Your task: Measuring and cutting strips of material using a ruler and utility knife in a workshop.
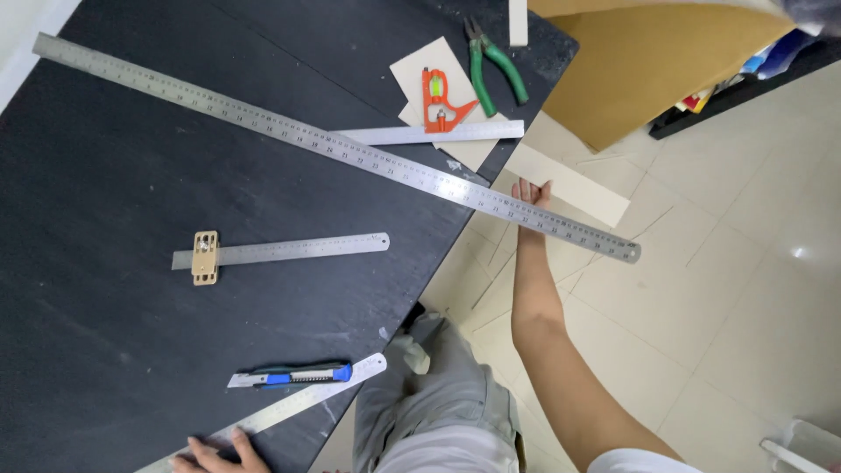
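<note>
Black worktop (pixel 114 193) over pale tiled floor (pixel 745 289). Near edge: left hand (pixel 215 455) lies flat, fingers spread, on the end of a short steel ruler (pixel 289 408), a blue utility knife (pixel 293 376) just beside it. Farther out, right arm straight; right hand (pixel 531 208) holds a cream board strip (pixel 569 184) off the table edge, grip hidden under the long steel rule (pixel 350 151); beyond lie an orange combination square (pixel 441 105) and green pliers (pixel 491 66).

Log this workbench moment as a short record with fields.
surface: black table
left hand: pressing on a steel ruler at the near table edge
right hand: beyond the table edge, holding a pale strip under the long ruler
beside left hand: blue utility knife
middle: ruler with brass stop
far side: orange square, green pliers
</note>
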